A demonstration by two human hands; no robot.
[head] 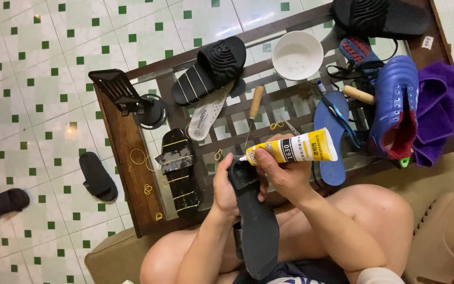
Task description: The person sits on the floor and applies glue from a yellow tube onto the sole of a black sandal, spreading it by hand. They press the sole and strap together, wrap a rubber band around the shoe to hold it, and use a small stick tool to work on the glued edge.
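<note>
- Head view: a glass-topped wooden table (pixel 127 158) is standing far of the person's knees.
- A black shoe sole (pixel 256 231) is resting upright over the lap, near centre.
- The left hand (pixel 224 189) is gripping that sole.
- The right hand (pixel 285 171) is squeezing a yellow glue tube (pixel 295 147), its nozzle touching the sole's top.

Shoe parts laid out across a tabletop (pixel 127 152) and the floor (pixel 27 68) beside it.
A shoe sole (pixel 256 221) is held over the lap, near the tabletop's near edge, with a glue tube (pixel 292 148) laid across its far end. Left of it a banded sandal (pixel 178 171) lies on the tabletop; behind that, a slide (pixel 211 68) rests on an insole (pixel 206 113). A bowl (pixel 297 54) sits at the far side, a boot (pixel 395 105) to the right. 2 slippers (pixel 96 176) lie on the floor at left.
</note>
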